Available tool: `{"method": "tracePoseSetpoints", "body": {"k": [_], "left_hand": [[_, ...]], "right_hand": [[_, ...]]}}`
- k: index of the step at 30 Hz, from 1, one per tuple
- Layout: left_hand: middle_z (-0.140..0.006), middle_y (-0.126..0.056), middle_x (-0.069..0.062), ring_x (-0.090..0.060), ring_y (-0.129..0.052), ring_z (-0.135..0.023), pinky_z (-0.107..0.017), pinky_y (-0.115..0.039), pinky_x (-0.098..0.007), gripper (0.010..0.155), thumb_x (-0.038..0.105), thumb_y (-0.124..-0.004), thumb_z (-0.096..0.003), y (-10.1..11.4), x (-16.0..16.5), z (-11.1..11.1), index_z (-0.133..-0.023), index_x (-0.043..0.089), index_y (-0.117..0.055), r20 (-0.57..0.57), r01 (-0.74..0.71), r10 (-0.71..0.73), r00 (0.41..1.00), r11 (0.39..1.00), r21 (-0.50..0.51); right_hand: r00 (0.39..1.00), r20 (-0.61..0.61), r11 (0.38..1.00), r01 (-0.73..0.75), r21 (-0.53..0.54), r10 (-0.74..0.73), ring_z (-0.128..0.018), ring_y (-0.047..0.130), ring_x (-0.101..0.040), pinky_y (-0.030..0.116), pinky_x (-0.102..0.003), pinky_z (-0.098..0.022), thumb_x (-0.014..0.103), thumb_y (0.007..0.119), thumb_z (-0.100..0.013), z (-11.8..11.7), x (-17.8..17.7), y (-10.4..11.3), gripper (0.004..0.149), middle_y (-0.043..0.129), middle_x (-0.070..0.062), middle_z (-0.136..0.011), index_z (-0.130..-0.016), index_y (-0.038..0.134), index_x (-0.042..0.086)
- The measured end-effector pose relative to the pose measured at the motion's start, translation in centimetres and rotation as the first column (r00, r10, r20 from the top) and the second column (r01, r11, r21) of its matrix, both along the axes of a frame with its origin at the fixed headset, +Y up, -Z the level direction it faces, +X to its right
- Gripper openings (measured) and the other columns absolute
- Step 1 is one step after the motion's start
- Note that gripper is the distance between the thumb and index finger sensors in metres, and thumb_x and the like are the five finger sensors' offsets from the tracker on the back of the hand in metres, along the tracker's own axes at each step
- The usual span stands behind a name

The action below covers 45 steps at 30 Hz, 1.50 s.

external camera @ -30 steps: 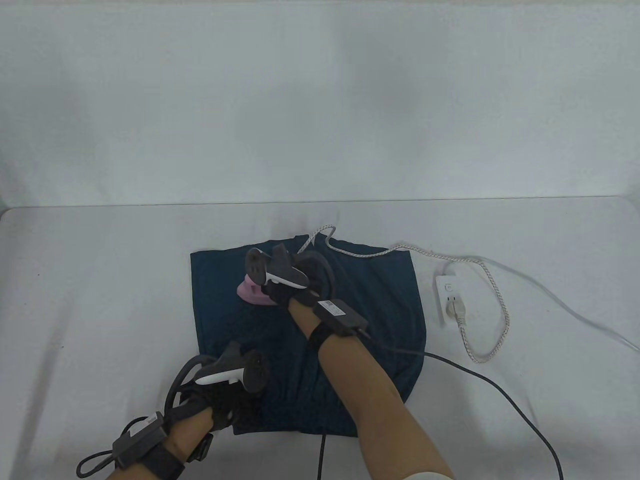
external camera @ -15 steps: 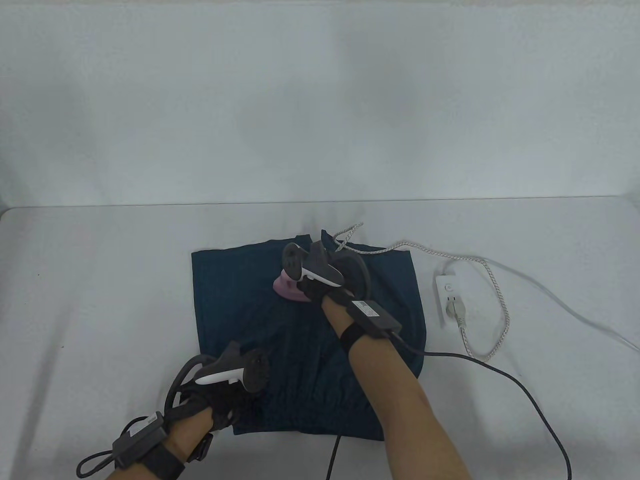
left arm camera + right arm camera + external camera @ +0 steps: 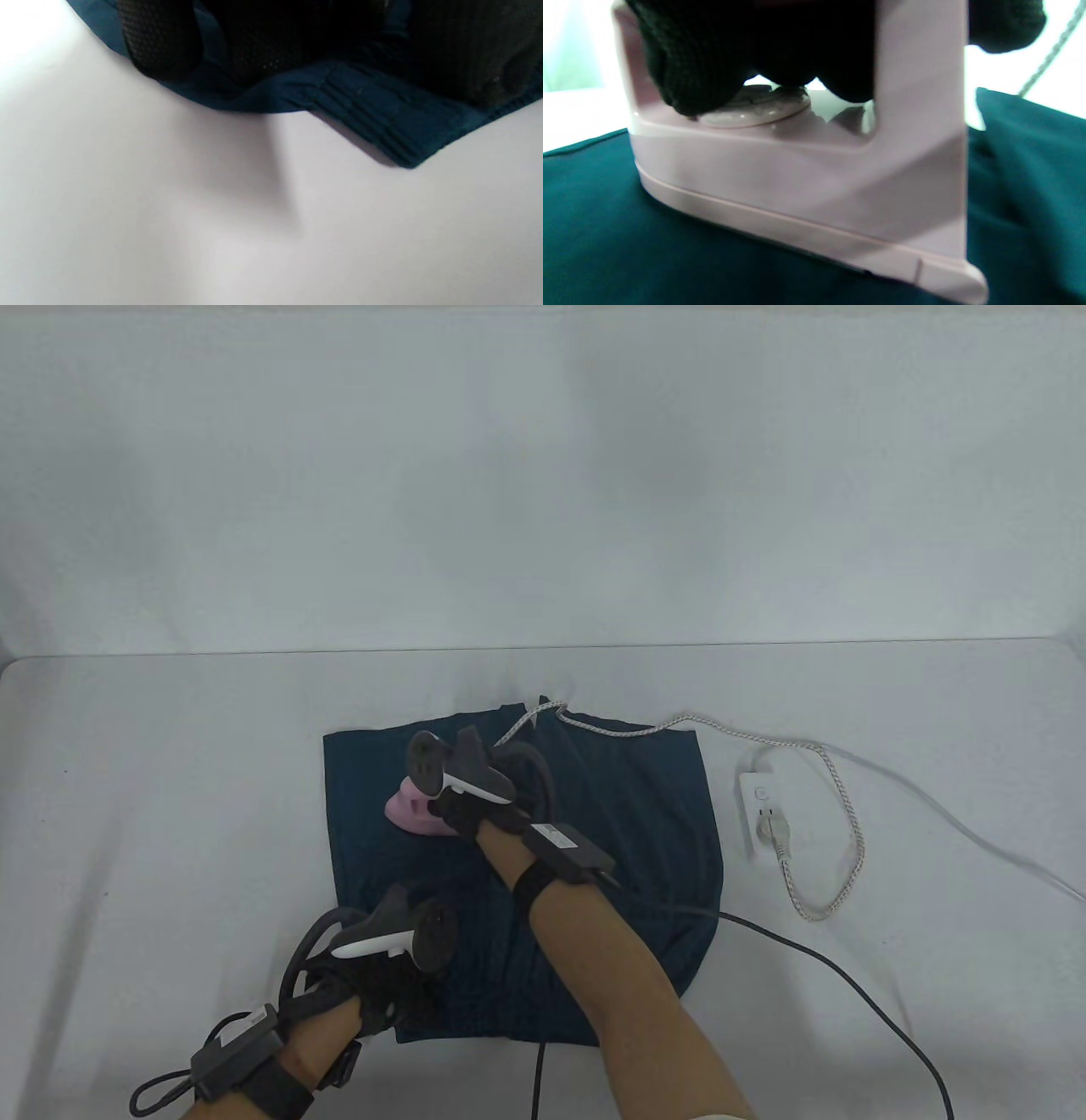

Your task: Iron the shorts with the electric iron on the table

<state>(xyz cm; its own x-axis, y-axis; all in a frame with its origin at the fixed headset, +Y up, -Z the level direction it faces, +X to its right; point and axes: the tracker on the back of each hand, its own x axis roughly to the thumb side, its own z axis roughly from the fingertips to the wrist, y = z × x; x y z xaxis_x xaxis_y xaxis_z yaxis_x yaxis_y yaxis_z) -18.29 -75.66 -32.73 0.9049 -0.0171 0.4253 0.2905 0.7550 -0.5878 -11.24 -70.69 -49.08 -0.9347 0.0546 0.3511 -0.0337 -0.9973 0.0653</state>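
Dark teal shorts [image 3: 628,831] lie flat in the middle of the white table [image 3: 170,780]. My right hand [image 3: 462,810] grips the handle of a small pink iron [image 3: 411,814] that rests soleplate-down on the upper left part of the shorts. In the right wrist view the iron [image 3: 806,186] sits on the teal cloth [image 3: 628,245] with my gloved fingers [image 3: 704,55] wrapped round its handle. My left hand [image 3: 386,984] presses on the shorts' lower left corner; the left wrist view shows its fingers [image 3: 161,38] on the ribbed waistband [image 3: 382,123].
A white power strip [image 3: 761,814] lies right of the shorts with the iron's braided cord [image 3: 836,814] plugged in and looping beside it. A black glove cable [image 3: 848,976] runs across the table at lower right. A white backdrop stands behind the table.
The iron and my right hand slid right across the shorts, then back left to the upper left part. My left hand has stayed on the lower left corner.
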Motion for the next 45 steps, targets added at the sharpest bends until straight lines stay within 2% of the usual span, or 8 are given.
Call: {"method": "tracePoseSetpoints", "body": {"k": [5, 11, 22, 37, 41, 45], "left_hand": [[-0.099, -0.057, 0.006, -0.014, -0.081, -0.076, -0.063, -0.072, -0.049, 0.075, 0.062, -0.083, -0.0384, 0.0, 0.0, 0.0, -0.101, 0.039, -0.049, -0.001, 0.000, 0.000, 1.000, 1.000, 0.001], [-0.100, -0.057, 0.006, -0.014, -0.081, -0.076, -0.063, -0.072, -0.049, 0.075, 0.062, -0.083, -0.0384, 0.0, 0.0, 0.0, -0.101, 0.039, -0.049, 0.001, 0.004, -0.004, 1.000, 1.000, 0.004], [-0.100, -0.057, 0.006, -0.014, -0.081, -0.075, -0.062, -0.072, -0.049, 0.075, 0.062, -0.083, -0.0382, 0.0, 0.0, 0.1, -0.101, 0.039, -0.049, -0.001, 0.002, -0.002, 1.000, 1.000, 0.004], [-0.100, -0.057, 0.006, -0.014, -0.081, -0.076, -0.062, -0.072, -0.049, 0.074, 0.062, -0.083, -0.0381, 0.0, 0.0, 0.1, -0.100, 0.039, -0.049, -0.005, 0.005, -0.005, 1.000, 1.000, 0.005], [-0.099, -0.057, 0.006, -0.014, -0.081, -0.075, -0.063, -0.072, -0.049, 0.075, 0.062, -0.083, -0.0382, -0.1, 0.0, 0.1, -0.100, 0.039, -0.049, -0.006, 0.001, -0.001, 1.000, 1.000, 0.002], [-0.100, -0.057, 0.007, -0.014, -0.081, -0.076, -0.063, -0.072, -0.050, 0.075, 0.062, -0.083, -0.0381, -0.1, 0.0, 0.1, -0.101, 0.039, -0.049, -0.006, 0.002, -0.002, 1.000, 1.000, 0.002]], "right_hand": [[0.998, -0.058, 1.000, 0.004, -0.029, -0.005, -0.055, 0.097, -0.011, 0.083, -0.052, -0.041, 0.047, 0.092, -0.040, 1.0, -2.9, 0.0, 0.052, 0.091, 0.015, -0.068, -0.089, 0.076, 0.041], [0.998, -0.061, 0.997, 0.013, -0.072, -0.018, -0.053, 0.097, -0.011, 0.082, -0.053, -0.040, 0.046, 0.093, -0.040, 1.3, -3.1, -0.1, 0.051, 0.092, 0.015, -0.067, -0.088, 0.078, 0.041], [1.000, 0.010, 0.998, -0.013, -0.056, 0.014, -0.053, 0.097, -0.012, 0.083, -0.053, -0.040, 0.046, 0.092, -0.040, 1.0, 1.3, 0.0, 0.050, 0.092, 0.015, -0.067, -0.088, 0.078, 0.041], [0.986, 0.164, 0.997, -0.012, -0.080, 0.025, -0.054, 0.097, -0.012, 0.082, -0.054, -0.041, 0.045, 0.092, -0.040, 0.8, 10.7, 0.0, 0.050, 0.091, 0.015, -0.068, -0.088, 0.077, 0.041], [0.982, 0.191, 0.996, 0.008, -0.090, 0.010, -0.054, 0.097, -0.012, 0.082, -0.054, -0.041, 0.045, 0.092, -0.041, 0.6, 11.7, -0.1, 0.050, 0.091, 0.015, -0.068, -0.088, 0.077, 0.041], [0.982, 0.186, 0.997, -0.014, -0.080, 0.028, -0.054, 0.096, -0.012, 0.081, -0.054, -0.042, 0.046, 0.092, -0.041, 0.5, 10.9, 0.1, 0.050, 0.091, 0.015, -0.068, -0.088, 0.077, 0.042]]}}
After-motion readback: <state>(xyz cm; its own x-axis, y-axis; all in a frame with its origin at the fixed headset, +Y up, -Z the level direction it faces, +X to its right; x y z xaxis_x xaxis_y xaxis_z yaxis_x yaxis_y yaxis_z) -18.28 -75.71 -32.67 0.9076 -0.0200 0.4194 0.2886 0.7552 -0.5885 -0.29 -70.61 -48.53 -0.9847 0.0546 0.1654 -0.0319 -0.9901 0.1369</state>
